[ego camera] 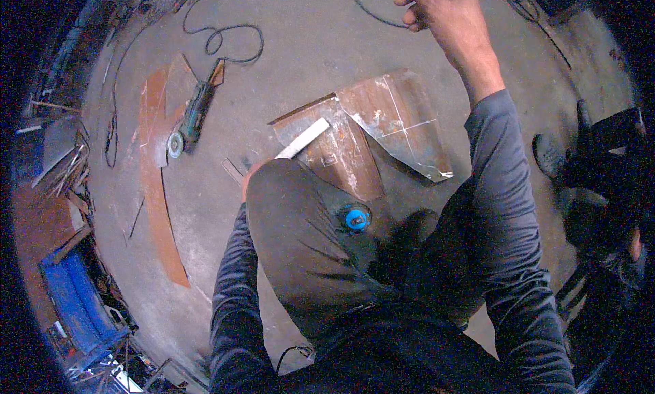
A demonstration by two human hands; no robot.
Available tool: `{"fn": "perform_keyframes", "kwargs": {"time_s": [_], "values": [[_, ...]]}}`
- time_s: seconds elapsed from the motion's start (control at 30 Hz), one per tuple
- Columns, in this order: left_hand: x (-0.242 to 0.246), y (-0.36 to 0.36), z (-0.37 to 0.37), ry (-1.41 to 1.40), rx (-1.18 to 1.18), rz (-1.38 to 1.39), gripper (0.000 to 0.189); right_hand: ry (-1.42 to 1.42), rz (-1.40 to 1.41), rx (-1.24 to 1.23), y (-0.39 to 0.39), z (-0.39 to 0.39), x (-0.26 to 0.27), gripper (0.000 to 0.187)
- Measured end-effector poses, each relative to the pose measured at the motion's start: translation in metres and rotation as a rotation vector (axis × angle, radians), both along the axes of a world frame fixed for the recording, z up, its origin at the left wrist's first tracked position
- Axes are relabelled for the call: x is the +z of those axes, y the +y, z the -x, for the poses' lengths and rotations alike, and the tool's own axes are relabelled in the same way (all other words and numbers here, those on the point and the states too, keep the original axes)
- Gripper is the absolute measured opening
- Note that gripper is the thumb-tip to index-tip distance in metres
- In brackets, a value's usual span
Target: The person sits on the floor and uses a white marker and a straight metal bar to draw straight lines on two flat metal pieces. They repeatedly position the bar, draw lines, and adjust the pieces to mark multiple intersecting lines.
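Observation:
My right hand (442,15) is raised at the top edge with its fingers partly curled and cut off by the frame. A dark cable (376,16) runs up to its fingertips; whether they touch it is unclear. Most of my left hand (248,176) is hidden behind my bent knee. From behind that knee a white flat strip (304,138) extends over a rusty steel plate (340,148), its lower end hidden near that hand. A second, curved steel plate (401,123) with white cross lines adjoins it on the right.
A teal angle grinder (198,110) lies by a long rusty steel strip (161,210); its cord (261,46) loops behind. A round blue object (357,219) sits between my legs. Metal scraps and a blue metal box (82,297) line the left. Another person (604,215) is at right.

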State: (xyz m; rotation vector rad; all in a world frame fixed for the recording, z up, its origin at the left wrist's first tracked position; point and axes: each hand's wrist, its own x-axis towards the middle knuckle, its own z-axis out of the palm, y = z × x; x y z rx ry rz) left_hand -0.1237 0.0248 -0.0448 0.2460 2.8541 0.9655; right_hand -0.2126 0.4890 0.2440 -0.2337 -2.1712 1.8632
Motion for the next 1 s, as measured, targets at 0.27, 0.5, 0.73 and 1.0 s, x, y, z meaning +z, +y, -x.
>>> {"fn": "perform_keyframes", "kwargs": {"time_s": [0.27, 0.5, 0.73, 1.0], "values": [[0.064, 0.044, 0.064, 0.033, -0.044, 0.068, 0.04, 0.021, 0.034, -0.006, 0.008, 0.007, -0.007, 0.025], [0.136, 0.105, 0.119, 0.035, -0.278, 0.073, 0.041, 0.064, 0.021, 0.002, 0.011, 0.008, -0.002, 0.022], [0.135, 0.182, 0.134, 0.037, -0.558, 0.167, 0.039, 0.074, 0.145, -0.047, 0.025, 0.01, -0.002, 0.022], [0.036, 0.252, 0.083, -0.079, -0.542, 0.132, 0.04, 0.069, 0.143, -0.11, 0.042, 0.017, -0.001, 0.023]]}}
